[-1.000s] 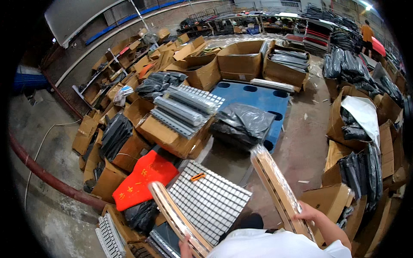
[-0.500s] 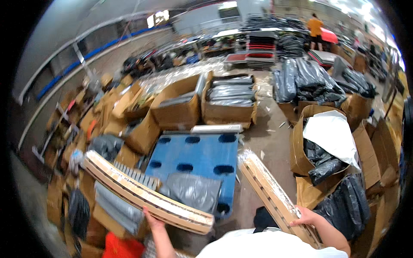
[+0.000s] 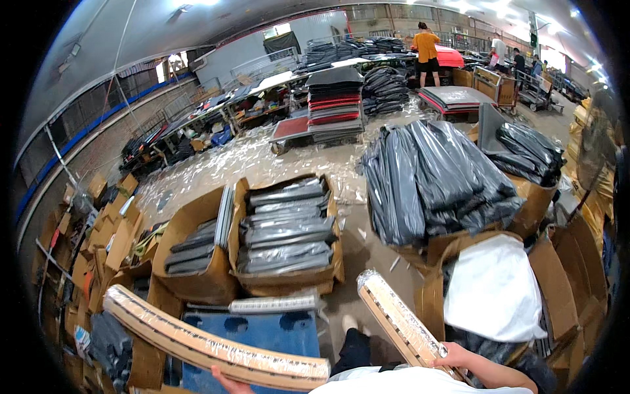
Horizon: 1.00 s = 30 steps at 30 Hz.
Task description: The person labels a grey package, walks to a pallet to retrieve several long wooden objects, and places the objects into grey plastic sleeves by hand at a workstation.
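**Two wrapped packs being carried, one per hand**

Two long flat tan packs sealed in clear film are being held out in front of the body. The left pack [image 3: 216,345] is being gripped from below by the left hand [image 3: 230,383], fingers curled under its near edge, so it is lying almost level, probably for balance. The right pack [image 3: 400,325] is being clasped at its near end by the right hand [image 3: 469,360], fingers closed round it, so it is angling up and away.

Just ahead, an open brown cardboard box [image 3: 285,282] is being filled with grey bagged bundles, and its neighbour box [image 3: 197,279] with fewer. A blue plastic pallet [image 3: 262,335] is sitting below. A white sack [image 3: 495,289] is being kept in another carton.
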Each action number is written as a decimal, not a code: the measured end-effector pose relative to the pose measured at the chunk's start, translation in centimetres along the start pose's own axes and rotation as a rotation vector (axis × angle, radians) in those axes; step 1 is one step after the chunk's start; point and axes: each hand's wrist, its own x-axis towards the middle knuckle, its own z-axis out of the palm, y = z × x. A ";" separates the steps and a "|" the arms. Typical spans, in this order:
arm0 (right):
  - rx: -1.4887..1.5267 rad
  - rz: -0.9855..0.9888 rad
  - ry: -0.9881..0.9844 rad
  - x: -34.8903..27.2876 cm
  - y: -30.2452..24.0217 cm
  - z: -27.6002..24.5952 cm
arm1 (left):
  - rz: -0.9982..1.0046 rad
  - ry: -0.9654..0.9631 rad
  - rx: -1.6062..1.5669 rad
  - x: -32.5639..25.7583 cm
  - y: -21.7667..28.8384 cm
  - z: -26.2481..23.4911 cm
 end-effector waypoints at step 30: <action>0.476 0.044 0.002 62.3 -38.9 -43.5 | 0.457 0.601 0.506 47.7 -16.3 50.8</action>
